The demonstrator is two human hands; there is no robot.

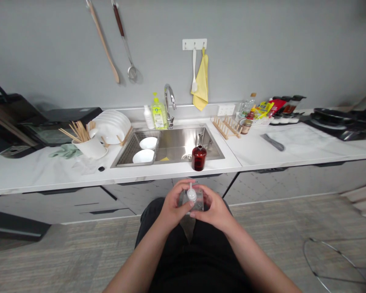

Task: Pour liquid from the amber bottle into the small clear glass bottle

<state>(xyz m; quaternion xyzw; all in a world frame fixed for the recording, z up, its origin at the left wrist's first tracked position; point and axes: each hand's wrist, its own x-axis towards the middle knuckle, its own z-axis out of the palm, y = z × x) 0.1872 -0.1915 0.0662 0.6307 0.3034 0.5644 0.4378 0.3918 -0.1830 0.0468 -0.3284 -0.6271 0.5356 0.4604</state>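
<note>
1. Setting: a kitchen, its matte grey wall rising behind a pale, marble-veined countertop.
2. Clear container: boxy and transparent, glass or plastic (I cannot tell which), held before my body, below the counter's front edge. A rounded, glossy white top piece shows uppermost.
3. Grip: my left hand curls around one side, thumb across the front; my right hand closes on the other. Both clasp the container narrowly.
4. Handling, as I judge it: even pressure on the flat walls and a level hold serve best; smooth sides could slip.
5. Red bottle: glossy, translucent, round-shouldered, upright at the sink's front edge.
6. Sink: metallic, rectangular; two smooth white bowls sit in its wire rack.
</note>
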